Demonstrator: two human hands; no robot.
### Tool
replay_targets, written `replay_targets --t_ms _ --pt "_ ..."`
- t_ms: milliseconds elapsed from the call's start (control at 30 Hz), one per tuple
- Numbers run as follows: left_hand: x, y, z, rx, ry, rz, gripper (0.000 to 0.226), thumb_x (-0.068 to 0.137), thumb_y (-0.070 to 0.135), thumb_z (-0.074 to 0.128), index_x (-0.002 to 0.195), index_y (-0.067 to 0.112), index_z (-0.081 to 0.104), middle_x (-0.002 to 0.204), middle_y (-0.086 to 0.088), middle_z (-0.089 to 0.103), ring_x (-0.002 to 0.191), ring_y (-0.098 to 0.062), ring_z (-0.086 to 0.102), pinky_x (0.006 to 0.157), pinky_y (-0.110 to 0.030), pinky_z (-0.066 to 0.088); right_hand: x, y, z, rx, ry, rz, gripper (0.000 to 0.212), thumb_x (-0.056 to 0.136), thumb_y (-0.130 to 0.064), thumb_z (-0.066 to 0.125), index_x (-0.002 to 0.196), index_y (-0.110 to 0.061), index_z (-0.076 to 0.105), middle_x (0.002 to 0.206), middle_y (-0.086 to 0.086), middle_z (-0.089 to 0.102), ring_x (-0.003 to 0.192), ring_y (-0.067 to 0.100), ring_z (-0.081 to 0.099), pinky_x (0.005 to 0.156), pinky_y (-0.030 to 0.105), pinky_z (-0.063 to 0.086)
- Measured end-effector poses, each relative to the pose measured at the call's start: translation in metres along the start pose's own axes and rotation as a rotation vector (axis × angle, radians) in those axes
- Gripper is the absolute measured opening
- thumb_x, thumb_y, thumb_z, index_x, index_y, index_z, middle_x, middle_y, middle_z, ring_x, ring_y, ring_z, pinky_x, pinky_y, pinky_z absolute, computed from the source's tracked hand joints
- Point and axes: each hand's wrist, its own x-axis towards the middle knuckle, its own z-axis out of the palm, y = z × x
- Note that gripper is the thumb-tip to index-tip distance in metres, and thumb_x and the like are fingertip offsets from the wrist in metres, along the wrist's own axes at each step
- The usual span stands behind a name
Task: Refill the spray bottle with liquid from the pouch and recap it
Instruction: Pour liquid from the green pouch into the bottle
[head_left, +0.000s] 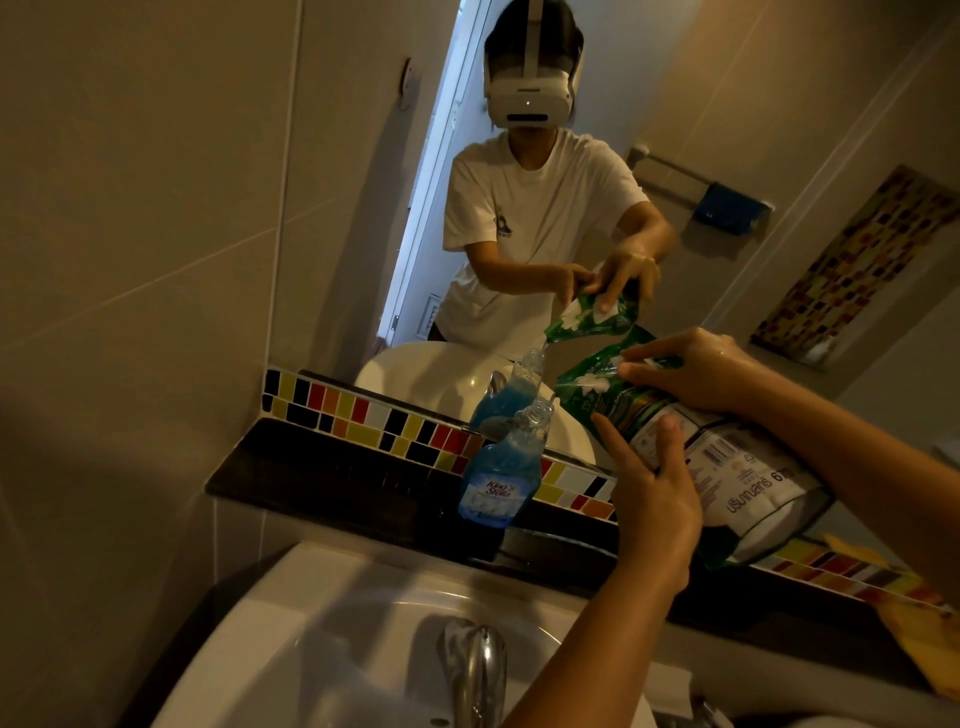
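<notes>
Spray bottle (496, 475) stands uncapped on the dark counter ledge (322, 483) behind the white sink (332, 613), its long axis close to upright with the open neck leaning a little toward one o'clock. Blue liquid fills the lower body and the neck above looks clear; a label with purple lettering faces the camera. The green pouch (670, 441) lies tipped over at three o'clock from the bottle, its long axis running from the fat bottom at about four o'clock up to a narrow white spout at ten o'clock, and that spout sits right at the bottle's mouth. Whether liquid is running between them is too fine to make out.

The left hand (649, 499) grips the pouch from below near its middle, thumb up across the printed back panel and fingers wrapped out of sight behind it. The right hand (701, 371) pinches the pouch's upper edge, fingers curled tight over the green foil. The pouch's far bottom corner is partly lost in shadow against the strip of coloured tiles (415, 431).

A chrome tap (475, 670) rises at six o'clock, its base cut off by the frame edge. The mirror (519, 234) above the tiles repeats the bottle, pouch and both hands at twelve o'clock.
</notes>
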Motion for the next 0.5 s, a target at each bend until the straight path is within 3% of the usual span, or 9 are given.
replay_targets --t_ms 267,500 --pt "0.0041 -0.0031 -0.0005 0.009 0.002 0.002 0.090 0.076 0.068 0.030 0.150 0.040 -0.013 0.151 -0.007 0.042 0.118 -0.018 0.055 0.094 -0.031 0.049 0.0000 -0.0011 0.0001 0.007 -0.002 0.000 0.048 0.084 -0.058 0.052 0.126 -0.036 0.060 0.119 0.008 0.065 0.092 0.015 0.057 0.080 0.029 0.049" --pt "0.0076 -0.0061 -0.0011 0.011 0.010 0.018 0.089 0.078 0.066 0.031 0.150 0.040 -0.014 0.150 -0.008 0.042 0.125 -0.023 0.054 0.097 -0.033 0.049 0.0017 0.0004 0.0010 0.021 -0.002 0.001 0.048 0.084 -0.057 0.052 0.126 -0.035 0.059 0.121 0.009 0.063 0.091 0.016 0.058 0.077 0.028 0.048"
